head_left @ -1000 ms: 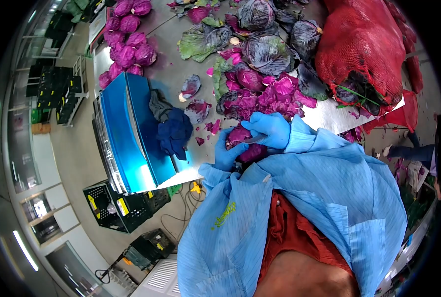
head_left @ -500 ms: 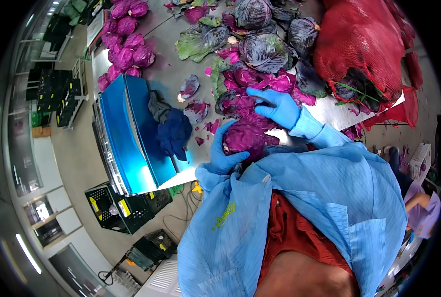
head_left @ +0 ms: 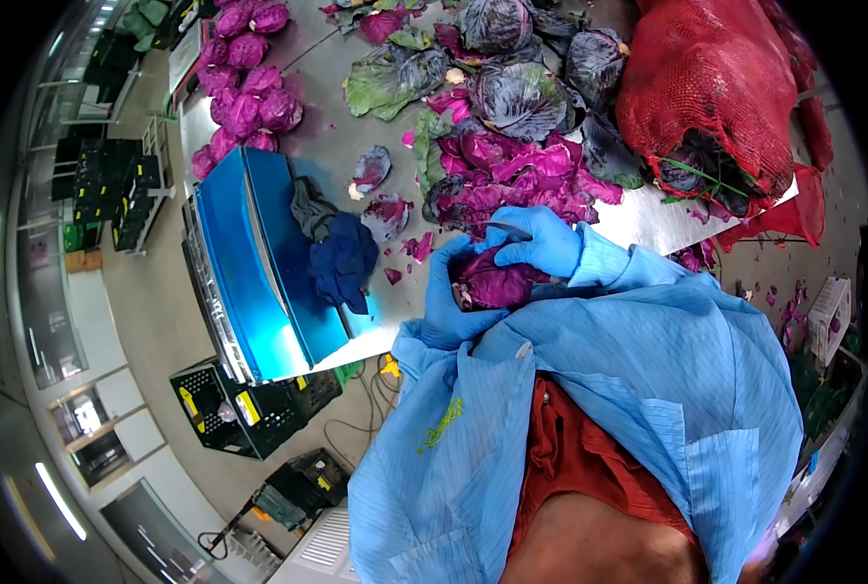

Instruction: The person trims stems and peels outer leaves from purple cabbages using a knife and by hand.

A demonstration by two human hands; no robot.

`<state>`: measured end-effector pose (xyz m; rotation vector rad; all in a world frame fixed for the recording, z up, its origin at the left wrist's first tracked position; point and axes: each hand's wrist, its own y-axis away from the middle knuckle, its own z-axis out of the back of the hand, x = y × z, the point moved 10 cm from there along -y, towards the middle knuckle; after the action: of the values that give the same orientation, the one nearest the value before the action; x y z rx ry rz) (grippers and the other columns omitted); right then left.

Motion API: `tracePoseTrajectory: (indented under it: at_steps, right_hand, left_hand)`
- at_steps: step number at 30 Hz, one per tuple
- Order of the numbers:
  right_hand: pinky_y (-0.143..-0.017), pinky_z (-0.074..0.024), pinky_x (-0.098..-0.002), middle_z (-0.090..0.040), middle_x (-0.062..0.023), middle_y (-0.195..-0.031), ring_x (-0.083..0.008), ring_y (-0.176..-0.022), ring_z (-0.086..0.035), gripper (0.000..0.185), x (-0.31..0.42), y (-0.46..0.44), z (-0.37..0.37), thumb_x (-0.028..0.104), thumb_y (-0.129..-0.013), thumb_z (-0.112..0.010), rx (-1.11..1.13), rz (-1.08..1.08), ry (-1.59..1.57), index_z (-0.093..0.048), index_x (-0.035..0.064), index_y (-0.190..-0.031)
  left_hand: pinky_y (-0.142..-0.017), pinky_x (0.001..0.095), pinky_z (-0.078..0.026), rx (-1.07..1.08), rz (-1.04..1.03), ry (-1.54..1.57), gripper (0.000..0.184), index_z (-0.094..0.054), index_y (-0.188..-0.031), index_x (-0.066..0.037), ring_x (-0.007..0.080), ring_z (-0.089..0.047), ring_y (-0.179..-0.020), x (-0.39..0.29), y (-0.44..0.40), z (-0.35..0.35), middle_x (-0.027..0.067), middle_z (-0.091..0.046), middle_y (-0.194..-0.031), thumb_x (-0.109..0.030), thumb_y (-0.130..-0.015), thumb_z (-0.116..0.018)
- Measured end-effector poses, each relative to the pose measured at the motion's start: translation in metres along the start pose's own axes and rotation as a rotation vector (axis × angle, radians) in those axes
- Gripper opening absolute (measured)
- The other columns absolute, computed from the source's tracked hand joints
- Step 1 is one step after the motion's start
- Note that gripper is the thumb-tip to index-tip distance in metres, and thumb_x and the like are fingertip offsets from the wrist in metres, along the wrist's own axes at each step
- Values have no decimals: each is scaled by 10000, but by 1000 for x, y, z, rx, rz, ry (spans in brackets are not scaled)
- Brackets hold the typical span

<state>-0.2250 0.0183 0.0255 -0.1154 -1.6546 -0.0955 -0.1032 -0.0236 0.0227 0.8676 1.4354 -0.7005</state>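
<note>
A purple cabbage [head_left: 500, 282] is held close to my body at the table's near edge. My left hand [head_left: 447, 302], in a blue glove, wraps round its left side. On its upper right, my gloved right hand [head_left: 541, 241] is closed on a small dark blade [head_left: 510, 231], with fingers touching the cabbage. Just beyond lies a heap of loose purple leaves [head_left: 531, 175]. Whole dark cabbages [head_left: 521, 100] with outer leaves sit behind the heap.
A red mesh sack [head_left: 706, 88] of cabbages stands at the right. Peeled purple cabbages [head_left: 244, 114] lie at the far left, beyond a blue box [head_left: 249, 263] and dark blue cloth [head_left: 344, 261]. Crates [head_left: 249, 409] stand on the floor.
My right hand has come back from the leaf heap onto the cabbage. The cabbage has turned in my left hand. The person in purple at the right has left view.
</note>
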Motion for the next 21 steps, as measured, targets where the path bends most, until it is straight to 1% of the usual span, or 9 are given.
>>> tracePoseTrajectory:
  at_steps: [2,4,5,7,11,14,18,19,21]
  right_hand:
    - [-778,-481,-338,-604,-110,-893,-236,-865,-623,203,13,5,1,86,-776,-712,-33,95,150,-615,8,-936]
    - [-731,-493,-355,-591,-135,-884,-285,-836,-623,186,27,14,0,91,-785,-689,-54,200,341,-609,13,-934]
    - [-713,-495,-362,-588,-138,-883,-299,-822,-619,180,28,16,-3,98,-793,-679,-39,197,406,-608,15,-936]
    - [-677,-499,-376,-581,-145,-879,-327,-794,-612,170,29,20,-7,110,-807,-658,-11,189,534,-606,20,-941]
    - [-674,-501,-378,-581,-133,-879,-320,-778,-616,195,38,27,-3,165,-823,-653,76,249,405,-609,27,-955]
    - [-673,-501,-380,-582,-126,-882,-316,-785,-619,217,50,32,-3,197,-829,-652,103,268,464,-615,35,-967]
    - [-663,-500,-380,-583,-115,-899,-309,-791,-618,228,58,40,-1,233,-835,-643,101,283,499,-624,51,-970]
    - [-682,-501,-363,-593,-117,-890,-297,-798,-628,186,58,40,-1,189,-846,-637,132,234,503,-627,31,-943]
    - [-698,-497,-345,-605,-118,-889,-281,-797,-631,157,95,47,19,144,-849,-628,82,314,334,-630,14,-936]
  left_hand:
    - [-1020,377,-391,-6,22,41,975,-359,-1319,-18,252,-495,-1136,0,0,-2,124,-471,-1199,-186,-527,-902]
    - [-1018,377,-396,47,-71,-143,942,-401,-1296,-17,261,-497,-1140,-2,-2,1,130,-473,-1203,-190,-519,-905]
    - [-1017,377,-398,74,-118,-236,926,-422,-1285,-17,266,-498,-1142,-3,-2,1,133,-474,-1205,-193,-515,-906]
    - [-1015,380,-401,44,-114,-277,883,-458,-1263,-18,278,-497,-1150,-4,1,1,144,-474,-1215,-186,-518,-901]
    - [-1009,384,-409,31,-147,-312,840,-480,-1256,-22,296,-499,-1157,-15,2,-6,153,-477,-1222,-164,-536,-887]
    - [-1010,381,-406,49,-235,-330,825,-485,-1255,-21,304,-498,-1160,-28,2,-13,153,-482,-1225,-149,-543,-882]
    - [-1012,378,-403,53,-294,-367,804,-499,-1241,-17,302,-495,-1165,-42,0,-19,150,-489,-1212,-132,-541,-876]
    - [-1014,377,-401,45,-294,-369,802,-502,-1238,-16,301,-496,-1164,-42,0,-18,150,-490,-1208,-126,-536,-874]
    - [-1018,377,-395,3,-252,-367,810,-500,-1239,-14,297,-499,-1160,-34,1,-8,146,-491,-1204,-113,-524,-869]
